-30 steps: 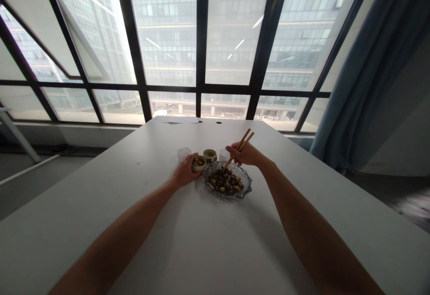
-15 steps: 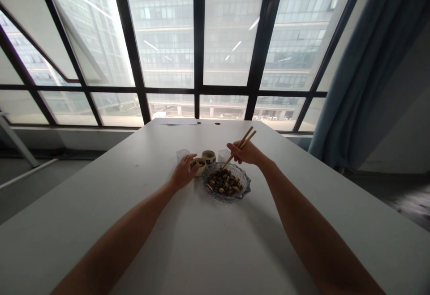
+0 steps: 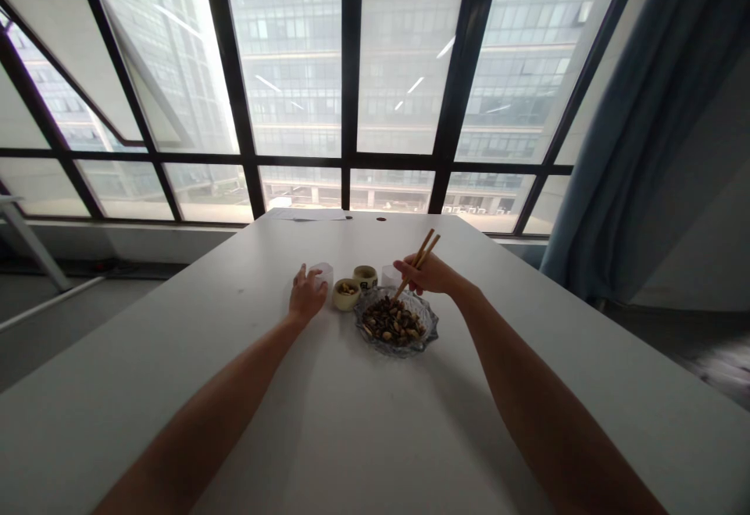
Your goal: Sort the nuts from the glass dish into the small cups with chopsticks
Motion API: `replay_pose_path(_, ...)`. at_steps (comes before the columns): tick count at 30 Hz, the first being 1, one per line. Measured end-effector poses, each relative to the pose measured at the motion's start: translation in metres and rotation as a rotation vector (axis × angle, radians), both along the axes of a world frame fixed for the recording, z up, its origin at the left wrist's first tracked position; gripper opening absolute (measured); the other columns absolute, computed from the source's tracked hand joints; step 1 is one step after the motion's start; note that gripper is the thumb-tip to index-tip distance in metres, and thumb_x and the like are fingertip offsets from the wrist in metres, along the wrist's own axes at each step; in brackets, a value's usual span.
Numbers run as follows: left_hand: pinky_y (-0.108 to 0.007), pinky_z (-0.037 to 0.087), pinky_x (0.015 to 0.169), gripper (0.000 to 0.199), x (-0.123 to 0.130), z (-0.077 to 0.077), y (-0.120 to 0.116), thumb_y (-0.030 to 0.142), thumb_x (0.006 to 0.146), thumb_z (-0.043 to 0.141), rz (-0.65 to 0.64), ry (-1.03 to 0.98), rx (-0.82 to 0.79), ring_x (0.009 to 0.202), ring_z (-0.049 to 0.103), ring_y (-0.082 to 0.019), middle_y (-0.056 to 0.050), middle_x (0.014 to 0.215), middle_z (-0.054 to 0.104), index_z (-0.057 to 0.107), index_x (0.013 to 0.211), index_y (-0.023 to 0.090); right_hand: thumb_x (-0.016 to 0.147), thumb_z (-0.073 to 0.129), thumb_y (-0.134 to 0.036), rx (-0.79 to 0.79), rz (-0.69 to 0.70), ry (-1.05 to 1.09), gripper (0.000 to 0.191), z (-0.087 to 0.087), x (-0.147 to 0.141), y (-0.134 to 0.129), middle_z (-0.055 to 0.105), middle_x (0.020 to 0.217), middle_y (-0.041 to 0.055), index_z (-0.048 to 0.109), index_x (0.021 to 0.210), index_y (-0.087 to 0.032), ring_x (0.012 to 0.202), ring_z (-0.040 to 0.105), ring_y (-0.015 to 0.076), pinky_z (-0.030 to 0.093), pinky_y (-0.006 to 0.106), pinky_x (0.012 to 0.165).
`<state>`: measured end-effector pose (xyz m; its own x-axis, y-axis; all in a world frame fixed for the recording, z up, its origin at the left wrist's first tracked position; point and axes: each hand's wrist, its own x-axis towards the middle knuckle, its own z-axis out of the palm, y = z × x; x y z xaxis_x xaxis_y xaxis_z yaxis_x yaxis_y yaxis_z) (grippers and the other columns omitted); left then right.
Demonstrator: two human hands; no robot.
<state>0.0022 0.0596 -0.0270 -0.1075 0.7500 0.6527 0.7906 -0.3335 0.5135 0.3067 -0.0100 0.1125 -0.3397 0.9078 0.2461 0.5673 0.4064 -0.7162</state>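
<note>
Though spotting dark characters on the rear rounded cream pot point(image 3: 365, 276), cannot read them. Can see a matching front pot point(image 3: 346, 299) holding pale pieces, beside a scalloped, faceted glass bowl point(image 3: 432, 326) of dark seeds and nuts point(image 3: 389, 323) on the smooth white worktop point(image 3: 357, 437). Clasping wooden chopsticks point(image 3: 419, 264) in the fingers of the right hand point(image 3: 426, 272), angled down into the bowl; spreading the left hand's point(image 3: 308, 295) fingers, released, near a translucent cup point(image 3: 325, 271).

There are two hands point(image 3: 308, 294) point(image 3: 427, 273), two wooden chopsticks point(image 3: 425, 245) point(image 3: 430, 251), two cream pots point(image 3: 345, 303) point(image 3: 373, 281), two translucent cups point(image 3: 326, 271) point(image 3: 389, 276), one glass bowl point(image 3: 430, 326), one bench point(image 3: 363, 429) and one blue curtain point(image 3: 603, 155).
</note>
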Motion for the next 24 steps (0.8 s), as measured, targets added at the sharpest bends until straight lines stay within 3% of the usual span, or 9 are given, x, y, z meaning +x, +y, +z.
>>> replay_pose_path(5, -0.050, 0.041, 0.112, 0.020, -0.004, -0.001, 0.005, 0.019, 0.078, 0.065, -0.052, -0.043, 0.020, 0.136, 0.047, -0.032, -0.014, 0.134, 0.058, 0.063, 0.097, 0.019, 0.085, 0.059, -0.065, -0.004, -0.015, 0.047, 0.054, 0.004, -0.001, -0.004, 0.062, 0.047, 0.0032, 0.058, 0.063, -0.016, 0.034, 0.054, 0.0101, 0.039, 0.018, 0.034)
replay_pose_path(9, -0.047, 0.047, 0.107, 0.015, -0.005, 0.006, 0.001, 0.017, 0.074, 0.069, -0.095, -0.076, 0.094, 0.123, 0.056, -0.029, -0.013, 0.125, 0.059, 0.061, 0.087, 0.019, 0.080, 0.057, -0.073, 0.044, -0.045, 0.176, 0.060, 0.009, -0.002, -0.006, 0.060, 0.044, 0.0027, 0.059, 0.063, -0.016, 0.032, 0.051, 0.0095, 0.038, 0.019, 0.032)
replay_pose_path(16, -0.045, 0.051, 0.102, 0.056, 0.000, 0.021, -0.015, 0.010, 0.076, 0.067, -0.185, -0.081, 0.349, 0.121, 0.054, -0.027, -0.013, 0.127, 0.054, 0.047, 0.128, 0.020, 0.073, 0.057, -0.081, 0.188, -0.155, 0.452, 0.066, 0.014, -0.004, -0.005, 0.061, 0.044, 0.0040, 0.061, 0.063, -0.016, 0.031, 0.051, 0.0107, 0.036, 0.020, 0.030)
replay_pose_path(21, -0.044, 0.054, 0.098, 0.063, 0.001, 0.020, -0.016, 0.016, 0.078, 0.068, -0.196, -0.082, 0.337, 0.120, 0.055, -0.027, -0.013, 0.128, 0.053, 0.042, 0.135, 0.021, 0.072, 0.060, -0.080, 0.189, -0.158, 0.505, 0.065, 0.016, -0.008, -0.008, 0.060, 0.043, 0.0038, 0.061, 0.062, -0.016, 0.031, 0.051, 0.0111, 0.037, 0.021, 0.030)
replay_pose_path(24, -0.042, 0.057, 0.093, 0.063, 0.001, 0.018, -0.014, 0.020, 0.078, 0.071, -0.214, -0.117, 0.319, 0.113, 0.058, -0.026, -0.012, 0.128, 0.053, 0.042, 0.135, 0.021, 0.075, 0.057, -0.079, 0.256, -0.174, 0.590, 0.063, 0.013, -0.024, -0.010, 0.060, 0.045, 0.0030, 0.060, 0.064, -0.017, 0.032, 0.051, 0.0106, 0.039, 0.021, 0.032)
